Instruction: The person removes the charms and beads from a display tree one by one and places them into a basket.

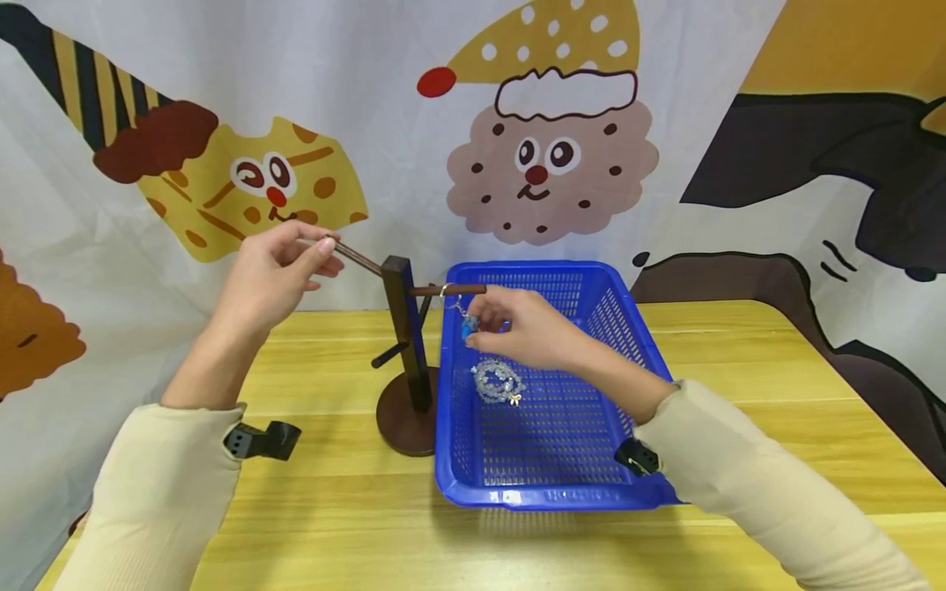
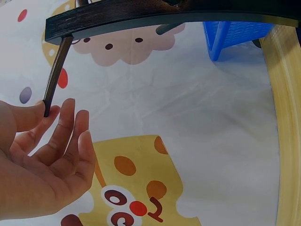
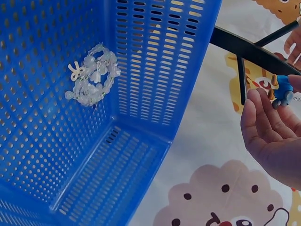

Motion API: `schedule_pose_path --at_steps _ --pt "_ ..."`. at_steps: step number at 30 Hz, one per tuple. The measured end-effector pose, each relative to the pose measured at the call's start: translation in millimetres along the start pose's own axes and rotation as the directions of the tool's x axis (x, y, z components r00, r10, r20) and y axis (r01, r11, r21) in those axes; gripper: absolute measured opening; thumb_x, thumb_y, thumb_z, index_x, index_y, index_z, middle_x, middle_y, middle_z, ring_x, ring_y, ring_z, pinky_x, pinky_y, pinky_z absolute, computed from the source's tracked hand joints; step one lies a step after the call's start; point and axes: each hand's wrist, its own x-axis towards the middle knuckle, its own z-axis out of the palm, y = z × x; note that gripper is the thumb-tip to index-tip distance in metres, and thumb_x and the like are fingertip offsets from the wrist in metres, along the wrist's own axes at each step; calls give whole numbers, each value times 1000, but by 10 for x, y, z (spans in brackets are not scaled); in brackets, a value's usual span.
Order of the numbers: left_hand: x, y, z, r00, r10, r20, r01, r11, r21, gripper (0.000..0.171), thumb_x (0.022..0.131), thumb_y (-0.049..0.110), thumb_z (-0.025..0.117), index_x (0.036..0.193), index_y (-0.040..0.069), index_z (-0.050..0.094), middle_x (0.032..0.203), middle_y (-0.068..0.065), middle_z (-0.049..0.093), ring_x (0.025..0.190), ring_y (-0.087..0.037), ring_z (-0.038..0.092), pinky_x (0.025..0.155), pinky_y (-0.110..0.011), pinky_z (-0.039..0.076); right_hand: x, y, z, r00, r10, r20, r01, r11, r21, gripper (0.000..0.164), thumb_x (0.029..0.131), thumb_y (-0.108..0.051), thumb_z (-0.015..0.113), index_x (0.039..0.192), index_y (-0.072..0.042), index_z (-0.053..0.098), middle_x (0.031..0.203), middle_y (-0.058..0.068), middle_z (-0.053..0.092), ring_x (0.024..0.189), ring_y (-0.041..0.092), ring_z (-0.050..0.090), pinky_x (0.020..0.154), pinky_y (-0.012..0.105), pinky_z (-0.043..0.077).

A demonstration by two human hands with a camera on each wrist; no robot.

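A dark wooden stand [image 1: 406,336] with several pegs rises from a round base. My left hand [image 1: 277,267] pinches the tip of its upper left peg [image 2: 57,77] between thumb and index finger, the other fingers loosely spread. On the right peg [image 1: 473,289] hangs the metal ring of a keychain, close to the peg's middle. At the lower end of its short chain is a small blue and grey figure [image 3: 283,90], which my right hand [image 1: 525,328] pinches between thumb and fingers, above the basket's left side.
A blue plastic basket [image 1: 550,499] stands right beside the stand, overlapping its base [image 1: 405,427] in the head view. Inside lies a clear beaded bracelet [image 1: 497,380] with a bow charm. Behind the wooden table [image 1: 318,492] hangs a cartoon-printed cloth [image 1: 399,164].
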Motion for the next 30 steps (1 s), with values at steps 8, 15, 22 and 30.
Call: schedule_pose_path --at_steps 8,15,22,30 --pt "3 1 -6 1000 -11 -5 11 1000 1 36 92 33 50 115 6 58 92 -7 67 79 -6 60 72 -28 51 -65 5 -92 1000 19 -16 -19 1000 1 19 81 -10 67 97 -5 58 82 1 60 76 15 57 67 30 49" --pt "5 -2 -7 1000 -8 2 8 1000 3 35 93 33 50 115 7 58 92 -7 67 80 -7 60 71 -25 50 -105 33 -162 998 50 -27 -50 999 16 18 81 -10 67 97 -7 58 83 1 60 76 15 56 69 31 48" --pt "10 -5 -10 1000 -10 3 10 1000 6 37 92 34 50 115 6 58 92 -7 67 79 -4 60 71 -27 51 -129 74 -231 998 46 -52 -45 999 27 18 81 -10 67 97 -6 59 83 3 60 77 16 56 71 32 48" --pt "21 -1 -14 1000 -14 6 14 1000 7 37 92 35 49 115 7 58 90 -5 67 79 -4 60 69 -23 49 -145 119 -283 995 72 -69 -69 997 42 17 81 -10 67 95 -5 59 82 4 60 75 17 56 70 34 47"
